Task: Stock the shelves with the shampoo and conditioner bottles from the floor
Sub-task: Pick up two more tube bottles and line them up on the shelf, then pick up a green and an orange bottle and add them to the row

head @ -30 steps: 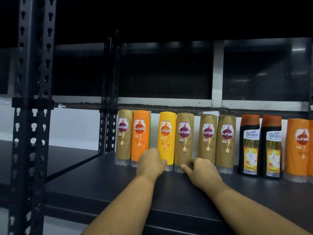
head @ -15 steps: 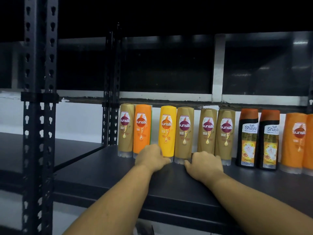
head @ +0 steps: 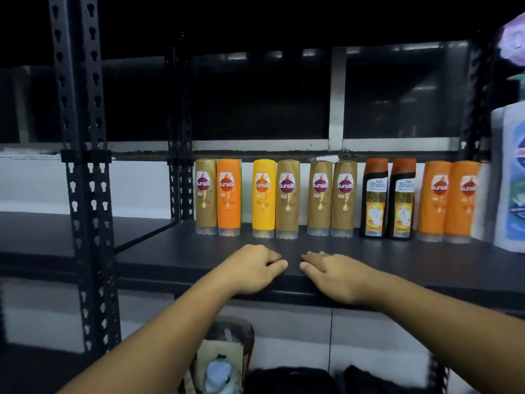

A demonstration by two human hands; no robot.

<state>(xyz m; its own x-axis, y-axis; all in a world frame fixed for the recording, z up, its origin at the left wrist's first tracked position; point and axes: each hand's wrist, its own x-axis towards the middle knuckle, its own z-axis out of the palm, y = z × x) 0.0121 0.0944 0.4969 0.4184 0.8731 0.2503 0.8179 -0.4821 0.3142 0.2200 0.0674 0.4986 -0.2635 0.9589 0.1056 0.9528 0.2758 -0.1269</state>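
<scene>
Ten bottles (head: 287,199) stand upright along the back of your shelf (head: 170,257). Your left hand (head: 252,268) and right hand (head: 338,275) rest near its front edge, fingers loosely curled, holding nothing. Probably more to stock: the box (head: 244,351) below holds something pale.

Bottle row (head: 287,199) behind empty hands on shelf (head: 170,251)

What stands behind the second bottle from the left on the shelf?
Behind that orange bottle a thin green edge shows; the rest is covered, so what it is cannot be told.
</scene>
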